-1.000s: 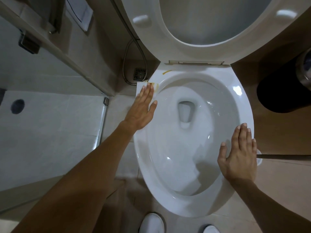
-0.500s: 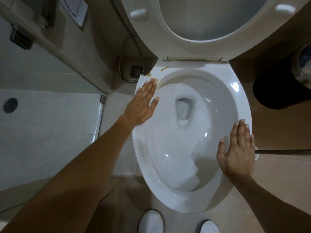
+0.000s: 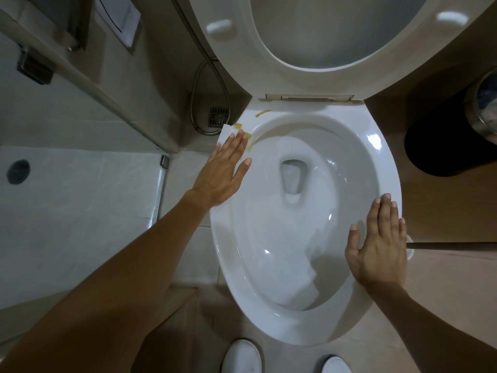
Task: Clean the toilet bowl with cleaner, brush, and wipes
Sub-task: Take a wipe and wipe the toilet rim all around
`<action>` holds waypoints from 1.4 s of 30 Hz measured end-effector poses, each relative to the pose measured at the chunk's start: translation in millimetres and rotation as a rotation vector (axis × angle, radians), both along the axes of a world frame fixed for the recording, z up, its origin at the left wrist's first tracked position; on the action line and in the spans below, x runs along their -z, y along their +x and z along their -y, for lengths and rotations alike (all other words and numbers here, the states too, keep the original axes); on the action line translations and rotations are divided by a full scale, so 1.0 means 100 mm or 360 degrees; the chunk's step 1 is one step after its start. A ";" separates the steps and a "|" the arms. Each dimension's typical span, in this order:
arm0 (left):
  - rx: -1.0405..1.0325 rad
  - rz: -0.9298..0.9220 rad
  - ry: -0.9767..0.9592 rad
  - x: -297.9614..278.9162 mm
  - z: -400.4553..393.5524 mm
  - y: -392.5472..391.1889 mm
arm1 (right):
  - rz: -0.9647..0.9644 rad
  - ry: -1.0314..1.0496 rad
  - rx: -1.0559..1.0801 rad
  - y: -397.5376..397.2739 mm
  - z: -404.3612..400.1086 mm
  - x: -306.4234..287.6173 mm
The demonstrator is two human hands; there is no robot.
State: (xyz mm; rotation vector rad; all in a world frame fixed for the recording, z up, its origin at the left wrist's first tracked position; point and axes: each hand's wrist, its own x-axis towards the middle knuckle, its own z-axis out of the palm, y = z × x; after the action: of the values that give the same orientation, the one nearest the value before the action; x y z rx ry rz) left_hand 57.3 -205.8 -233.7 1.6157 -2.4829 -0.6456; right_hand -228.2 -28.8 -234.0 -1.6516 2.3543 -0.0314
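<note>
The white toilet bowl (image 3: 382,146) fills the middle, its seat and lid (image 3: 231,63) raised. My left hand (image 3: 223,170) lies flat with straight fingers on the bowl's left rim, pressing a white wipe (image 3: 226,133) whose corner sticks out past the fingertips. Yellow-brown smears (image 3: 262,113) mark the rim near the wipe and further toward the hinge. My right hand (image 3: 379,243) rests flat and open on the right rim. Pale paper or foam lies inside the bowl (image 3: 295,265).
A black bin (image 3: 441,146) stands right of the bowl. A thin dark handle (image 3: 451,246) runs in from the right behind my right hand. A metal hose (image 3: 196,103) and floor drain (image 3: 219,117) lie at the back left. My white shoes (image 3: 242,356) show below.
My left hand has slid the wipe a little forward along the left rim toward the smears. My right hand has stayed on the right rim.
</note>
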 end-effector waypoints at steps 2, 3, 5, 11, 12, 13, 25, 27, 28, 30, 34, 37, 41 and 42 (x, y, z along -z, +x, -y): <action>-0.0145 -0.0064 -0.0047 0.00 -0.03 -0.08 | 0.0002 -0.0001 0.0003 0.00 0.00 0.00; -0.0220 -0.0080 -0.0027 0.02 -0.03 -0.13 | 0.0006 -0.0007 0.0004 0.01 0.00 0.00; -0.0344 -0.0055 0.0050 0.05 0.02 -0.25 | 0.0016 -0.0025 0.0010 0.01 0.01 0.00; -0.0283 0.0003 -0.0003 0.11 0.23 -0.41 | 0.0017 -0.0037 0.0012 -0.01 0.00 0.01; -0.0239 -0.0004 -0.0018 0.11 0.27 -0.40 | 0.0016 -0.0040 0.0013 -0.01 0.00 0.01; -0.0191 -0.0007 -0.0031 0.11 0.31 -0.39 | 0.0013 -0.0043 0.0014 -0.01 0.00 0.01; 0.0216 0.0021 -0.0014 0.07 0.62 -0.52 | -0.0041 -0.0063 0.0011 0.00 0.01 0.04; 0.0268 0.0015 -0.0003 0.06 0.67 -0.61 | -0.0033 -0.0063 0.0013 0.00 0.01 0.04; 0.0292 0.0014 0.0000 0.06 0.68 -0.66 | -0.0027 -0.0062 0.0013 0.00 0.01 0.04; 0.0323 0.0010 0.0007 0.05 0.69 -0.74 | -0.0017 -0.0057 0.0015 0.00 0.00 0.04; 0.0343 0.0023 -0.0001 0.05 0.69 -0.76 | -0.0014 -0.0059 0.0012 -0.01 0.00 0.04; 0.0327 0.0022 -0.0029 0.08 0.61 -0.60 | -0.0022 -0.0067 0.0011 -0.01 0.00 0.05; 0.0306 0.0074 -0.0036 0.09 0.49 -0.35 | -0.0021 -0.0085 0.0013 -0.01 0.00 0.06; 0.0318 0.0084 -0.0032 0.09 0.49 -0.33 | -0.0016 -0.0091 0.0016 -0.01 0.00 0.06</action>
State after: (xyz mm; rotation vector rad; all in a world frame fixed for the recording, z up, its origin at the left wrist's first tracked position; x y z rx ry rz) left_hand 24.5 -254.7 -242.7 1.4071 -2.7032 -0.6050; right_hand -229.0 -29.0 -240.1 -1.6699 2.3902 -0.0934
